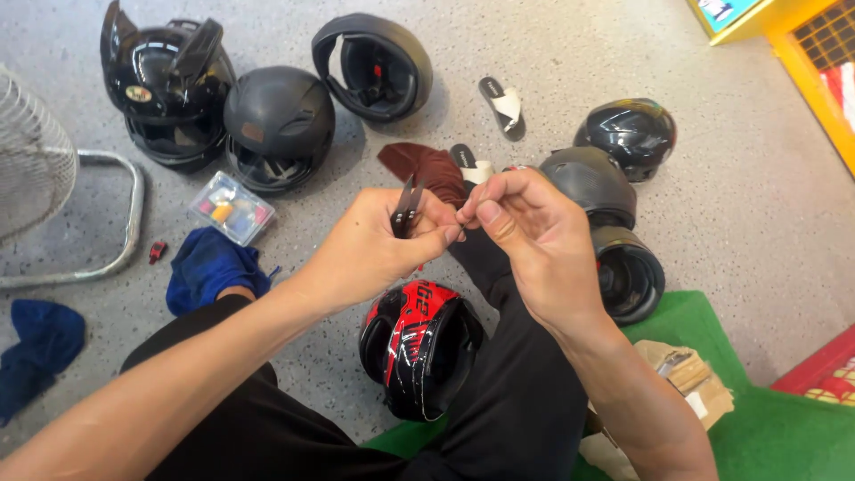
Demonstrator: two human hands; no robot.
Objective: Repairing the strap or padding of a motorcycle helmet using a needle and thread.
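**Small dark clip pinched between both hands above the red helmet**

We hold a small dark metal part point(407, 210), maybe a clip or buckle, in the left hand point(378, 245). Its grip is closed around the part, thumb and fingers pressed, with the upper end standing out at 12 o'clock. The right hand point(525, 240) meets it from 3 o'clock; its fingertips point(472, 212) are pinched together on something very small, which we cannot make out.

What could go wrong: in our judgement the part is small and smooth, so a weak pinch may let it slip and fall to the floor point(757, 223), or into the red and black helmet point(419, 347) lying directly below, at 6 o'clock. Finding it there would be hard.

Both wrists are bent inward, the forearms coming from 7 and 5 o'clock, and the hands float in the air without support. A clear plastic box point(232, 207) with small pieces lies at 9 o'clock, near a blue cloth point(212, 267).
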